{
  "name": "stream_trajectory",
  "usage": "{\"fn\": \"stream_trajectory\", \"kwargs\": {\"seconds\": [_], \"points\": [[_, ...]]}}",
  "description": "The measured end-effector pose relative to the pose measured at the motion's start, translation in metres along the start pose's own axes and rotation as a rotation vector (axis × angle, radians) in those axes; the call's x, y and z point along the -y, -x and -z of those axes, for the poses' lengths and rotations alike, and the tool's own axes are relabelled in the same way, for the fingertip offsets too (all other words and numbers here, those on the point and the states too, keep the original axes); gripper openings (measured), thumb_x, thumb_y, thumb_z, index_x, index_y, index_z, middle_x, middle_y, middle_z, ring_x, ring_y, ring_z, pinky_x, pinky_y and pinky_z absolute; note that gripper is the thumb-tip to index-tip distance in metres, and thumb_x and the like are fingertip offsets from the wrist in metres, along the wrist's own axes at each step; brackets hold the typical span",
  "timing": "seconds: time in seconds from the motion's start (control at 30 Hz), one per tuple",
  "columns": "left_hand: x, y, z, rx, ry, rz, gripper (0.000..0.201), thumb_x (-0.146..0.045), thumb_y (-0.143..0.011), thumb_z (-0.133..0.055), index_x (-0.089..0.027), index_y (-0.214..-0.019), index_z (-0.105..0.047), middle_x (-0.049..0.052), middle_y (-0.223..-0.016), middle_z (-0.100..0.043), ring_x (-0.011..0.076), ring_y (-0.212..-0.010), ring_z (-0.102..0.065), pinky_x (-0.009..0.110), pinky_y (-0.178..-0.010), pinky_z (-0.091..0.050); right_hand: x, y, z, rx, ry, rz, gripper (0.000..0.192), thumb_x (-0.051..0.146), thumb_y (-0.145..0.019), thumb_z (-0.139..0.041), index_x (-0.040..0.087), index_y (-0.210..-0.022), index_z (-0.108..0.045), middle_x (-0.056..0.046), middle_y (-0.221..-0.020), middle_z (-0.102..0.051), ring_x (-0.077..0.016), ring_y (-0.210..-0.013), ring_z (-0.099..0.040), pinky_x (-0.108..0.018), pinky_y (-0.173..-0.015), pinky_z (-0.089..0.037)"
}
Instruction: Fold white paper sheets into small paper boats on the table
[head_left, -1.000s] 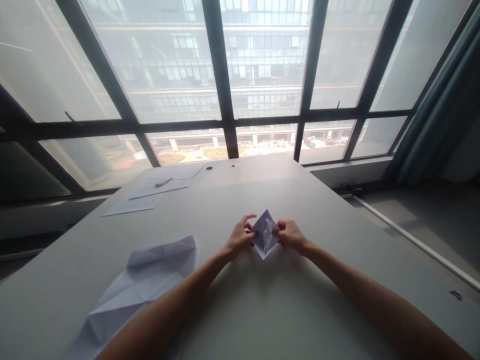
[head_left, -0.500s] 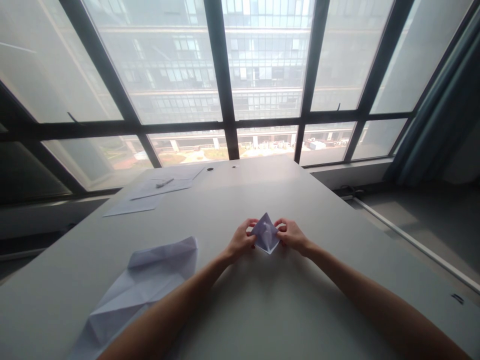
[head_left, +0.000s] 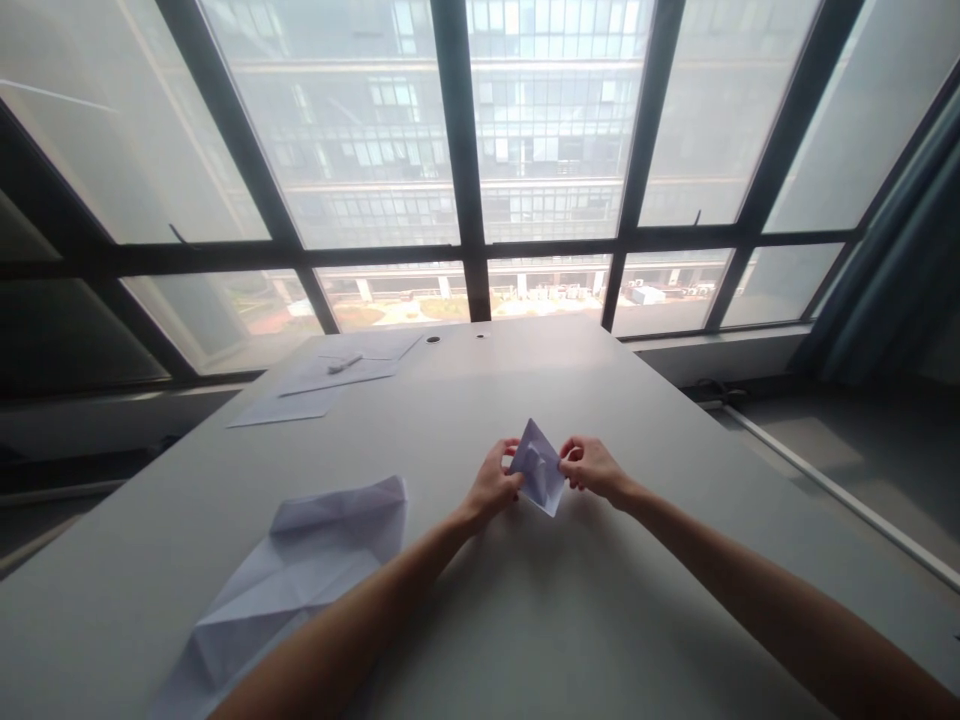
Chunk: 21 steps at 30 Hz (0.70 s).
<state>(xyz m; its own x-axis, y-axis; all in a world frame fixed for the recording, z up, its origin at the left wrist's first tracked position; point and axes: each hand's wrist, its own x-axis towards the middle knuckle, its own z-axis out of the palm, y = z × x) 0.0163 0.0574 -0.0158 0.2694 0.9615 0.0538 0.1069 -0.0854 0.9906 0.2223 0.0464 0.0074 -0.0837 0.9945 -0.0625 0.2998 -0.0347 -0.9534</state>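
Note:
A small folded white paper piece (head_left: pixel 540 468), diamond-shaped, is held just above the grey table (head_left: pixel 525 620) at its middle. My left hand (head_left: pixel 493 487) pinches its left edge with thumb and fingers. My right hand (head_left: pixel 592 466) pinches its right corner. Both forearms reach in from the bottom of the view. The paper's lower tip points toward me.
A larger creased white sheet (head_left: pixel 300 575) lies on the table to the left of my left arm. Flat sheets (head_left: pixel 330 382) with a white pen (head_left: pixel 345 364) lie at the far left corner. A window wall stands behind the table; a curtain (head_left: pixel 885 270) hangs at right.
The paper piece has tilted a little, its lower tip swinging to the right. Both hands kept their grip on it. The view has shifted slightly.

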Motion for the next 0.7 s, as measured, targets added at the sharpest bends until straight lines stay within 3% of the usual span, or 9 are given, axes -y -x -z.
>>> {"fn": "stream_trajectory", "kwargs": {"seconds": [0.23, 0.37, 0.5, 0.7], "points": [[-0.002, 0.002, 0.007, 0.124, 0.17, -0.014, 0.059, -0.015, -0.07, -0.067, -0.018, -0.126, -0.05, 0.011, -0.112, -0.064, 0.0202, -0.082, -0.068, 0.023, -0.06, -0.051, 0.01, -0.008, -0.007, 0.089, 0.005, -0.081, 0.016, 0.015, -0.066, -0.065, 0.017, -0.076, -0.053, 0.001, -0.058, -0.061, -0.0112, -0.05, -0.056, -0.02, -0.045, -0.039], [-0.004, 0.003, 0.005, 0.054, 0.127, -0.027, 0.059, -0.011, -0.068, -0.063, -0.019, -0.125, -0.05, 0.012, -0.124, -0.056, 0.0166, -0.077, -0.066, 0.02, -0.053, -0.048, 0.013, -0.01, -0.006, 0.073, 0.043, -0.077, 0.017, 0.008, -0.059, -0.06, 0.018, -0.069, -0.051, 0.004, -0.055, -0.056, -0.0092, -0.049, -0.051, -0.019, -0.044, -0.035], [-0.003, 0.001, 0.002, -0.023, 0.045, 0.008, 0.057, -0.009, -0.069, -0.059, -0.019, -0.125, -0.051, 0.011, -0.12, -0.056, 0.0126, -0.068, -0.061, 0.017, -0.046, -0.042, 0.013, -0.013, -0.002, 0.067, 0.104, -0.088, 0.016, 0.008, -0.058, -0.059, 0.018, -0.069, -0.052, 0.004, -0.054, -0.054, -0.0091, -0.049, -0.049, -0.019, -0.044, -0.033], [-0.004, -0.002, 0.005, -0.056, -0.012, -0.014, 0.051, -0.01, -0.072, -0.061, -0.018, -0.122, -0.054, 0.011, -0.115, -0.059, 0.0167, -0.079, -0.062, 0.026, -0.064, -0.051, 0.008, -0.02, -0.004, 0.137, 0.109, -0.088, 0.015, 0.009, -0.059, -0.06, 0.017, -0.072, -0.055, 0.003, -0.055, -0.058, -0.0098, -0.048, -0.052, -0.02, -0.044, -0.035]]}}
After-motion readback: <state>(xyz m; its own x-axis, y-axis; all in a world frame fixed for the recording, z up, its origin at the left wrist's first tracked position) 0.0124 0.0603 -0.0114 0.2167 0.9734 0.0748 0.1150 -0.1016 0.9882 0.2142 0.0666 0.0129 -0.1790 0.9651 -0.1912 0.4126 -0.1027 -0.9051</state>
